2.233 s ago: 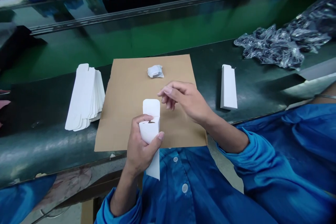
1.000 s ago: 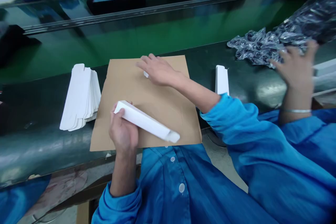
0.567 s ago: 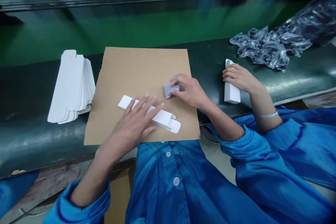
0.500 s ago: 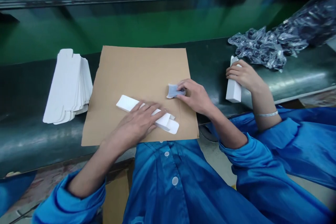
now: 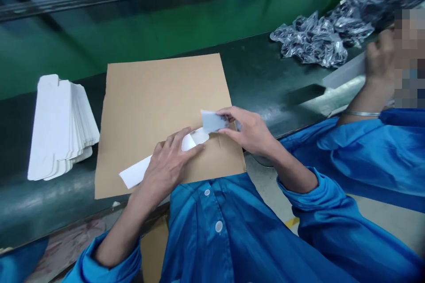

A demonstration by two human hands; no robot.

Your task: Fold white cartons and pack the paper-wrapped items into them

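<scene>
My left hand (image 5: 169, 159) is wrapped over a long white box (image 5: 136, 171), which lies slanted on a cardboard sheet (image 5: 159, 93). The box's right end, with its flap, shows beyond my thumb and fingertips. Between thumb and fingers my right hand (image 5: 249, 131) pinches a small, whitish, translucent packet (image 5: 212, 121) with dark marks on it. The packet's left end is right at the box's flap end; whether any of it is inside I cannot tell.
A stack of flat white cartons (image 5: 56, 128) lies left of the sheet on the dark green table (image 5: 259, 66). Crumpled clear plastic bags (image 5: 315, 40) lie at the back right. At far right a co-worker's hand (image 5: 380, 62) holds a white box (image 5: 345, 70).
The white box under my left hand has turned, its right end now raised toward the packet. My right hand has brought the packet to that end. The co-worker's hand and box moved right.
</scene>
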